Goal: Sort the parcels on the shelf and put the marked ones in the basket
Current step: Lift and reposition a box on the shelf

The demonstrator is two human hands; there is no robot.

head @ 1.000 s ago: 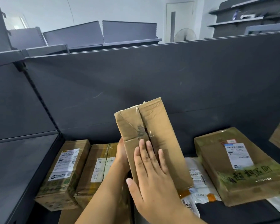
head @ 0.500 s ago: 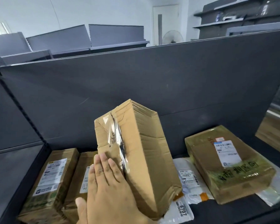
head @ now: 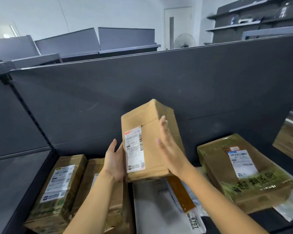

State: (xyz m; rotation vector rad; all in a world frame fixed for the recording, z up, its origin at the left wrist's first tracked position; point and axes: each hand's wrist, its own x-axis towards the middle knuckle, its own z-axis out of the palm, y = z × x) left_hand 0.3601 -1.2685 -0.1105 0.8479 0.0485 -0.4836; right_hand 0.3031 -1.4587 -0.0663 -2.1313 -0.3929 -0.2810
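A brown cardboard parcel [head: 150,129] is held up above the shelf, its white shipping label facing me. My left hand [head: 114,159] presses against its lower left side and my right hand [head: 169,149] lies flat against its right side, so the box is clamped between both palms. Below it on the dark shelf [head: 15,183] lie other parcels: a labelled box [head: 61,188] at the left, a second box [head: 93,176] beside it partly hidden by my left arm, and a large box [head: 243,174] with green-printed tape at the right. No basket is in view.
A grey plastic mailer bag [head: 156,208] with an amber tape strip and a label reading 8707 lies under the held box. The shelf's dark back panel [head: 142,85] rises right behind. More grey shelving stands beyond, and a fan [head: 184,40] by a door.
The box has been turned so its labelled face now looks at me instead of the taped seam. My right hand moved from the front to the right side, and my left hand is back in view.
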